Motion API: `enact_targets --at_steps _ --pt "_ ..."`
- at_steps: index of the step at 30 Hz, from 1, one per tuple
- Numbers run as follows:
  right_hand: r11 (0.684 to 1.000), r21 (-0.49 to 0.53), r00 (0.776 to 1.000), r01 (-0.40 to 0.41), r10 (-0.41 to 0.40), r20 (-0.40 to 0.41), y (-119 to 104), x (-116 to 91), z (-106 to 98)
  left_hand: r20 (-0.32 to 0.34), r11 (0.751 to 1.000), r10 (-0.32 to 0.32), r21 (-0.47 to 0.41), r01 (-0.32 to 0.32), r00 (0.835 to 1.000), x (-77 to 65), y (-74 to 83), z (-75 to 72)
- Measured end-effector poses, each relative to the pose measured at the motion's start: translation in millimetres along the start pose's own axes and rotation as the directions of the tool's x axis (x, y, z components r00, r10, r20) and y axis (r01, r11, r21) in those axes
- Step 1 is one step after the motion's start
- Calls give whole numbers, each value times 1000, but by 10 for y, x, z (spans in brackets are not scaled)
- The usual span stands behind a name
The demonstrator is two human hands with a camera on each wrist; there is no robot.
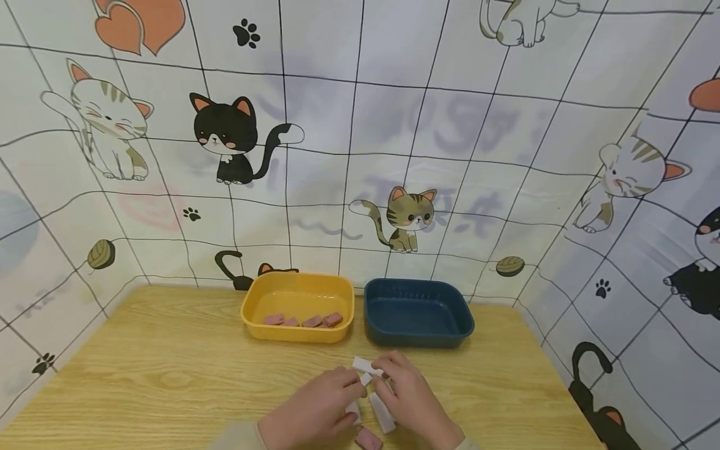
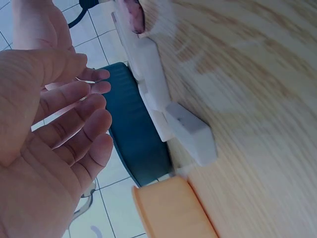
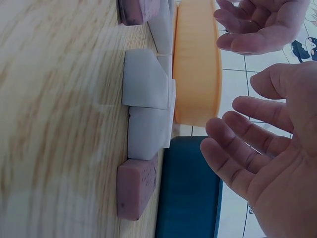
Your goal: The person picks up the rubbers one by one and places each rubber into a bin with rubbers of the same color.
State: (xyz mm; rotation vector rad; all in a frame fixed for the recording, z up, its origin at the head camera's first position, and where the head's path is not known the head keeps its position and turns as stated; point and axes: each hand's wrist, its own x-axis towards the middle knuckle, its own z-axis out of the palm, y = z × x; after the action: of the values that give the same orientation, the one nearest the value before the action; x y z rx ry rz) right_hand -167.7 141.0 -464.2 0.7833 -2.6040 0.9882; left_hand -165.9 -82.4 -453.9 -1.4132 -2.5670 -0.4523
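Observation:
Several white blocks [image 1: 382, 414] lie close together on the wooden table below both hands. A speckled pink block [image 1: 368, 439] is at the near end of the group, and another pink block [image 3: 136, 188] shows beside the white ones in the right wrist view. My left hand [image 1: 320, 403] hovers at the left of the blocks, its fingers loosely bent with nothing between them in the left wrist view. Over the right side is my right hand [image 1: 413, 400], fingers relaxed and apart, also holding nothing. In the head view the hands partly cover the blocks.
Behind the blocks, a yellow tray [image 1: 298, 334] holds several pink pieces [image 1: 312, 321]. A dark blue tray [image 1: 419, 337] stands to its right. A cat-patterned cloth [image 1: 320, 175] hangs at the back and sides of the table [image 1: 169, 369].

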Motion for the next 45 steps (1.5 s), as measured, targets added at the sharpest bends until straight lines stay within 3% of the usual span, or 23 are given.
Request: enact_targets --at_steps 4,10,17,24,30,35,45 --pt "1000 -6 1000 -3 3 2 -4 -17 -17 -20 999 32 -27 -32 999 19 34 13" --pt "1000 -15 1000 -16 16 22 -14 -57 -45 -54 995 98 11 -98 994 40 83 21" --pt "999 -12 997 -46 47 57 7 -99 -53 37 988 111 -114 -106 993 77 118 32" --pt "997 0 993 -71 71 94 7 -134 -72 50 980 169 -119 -162 984 101 160 106" --pt "996 14 991 -86 84 108 8 -131 -86 68 975 180 -143 -169 981 101 171 166" --pt "995 9 987 -97 95 127 24 -127 -90 128 972 182 -174 -158 975 103 168 216" --pt "995 50 982 -92 82 167 21 -150 -112 151 977 212 -54 -206 965 111 201 312"
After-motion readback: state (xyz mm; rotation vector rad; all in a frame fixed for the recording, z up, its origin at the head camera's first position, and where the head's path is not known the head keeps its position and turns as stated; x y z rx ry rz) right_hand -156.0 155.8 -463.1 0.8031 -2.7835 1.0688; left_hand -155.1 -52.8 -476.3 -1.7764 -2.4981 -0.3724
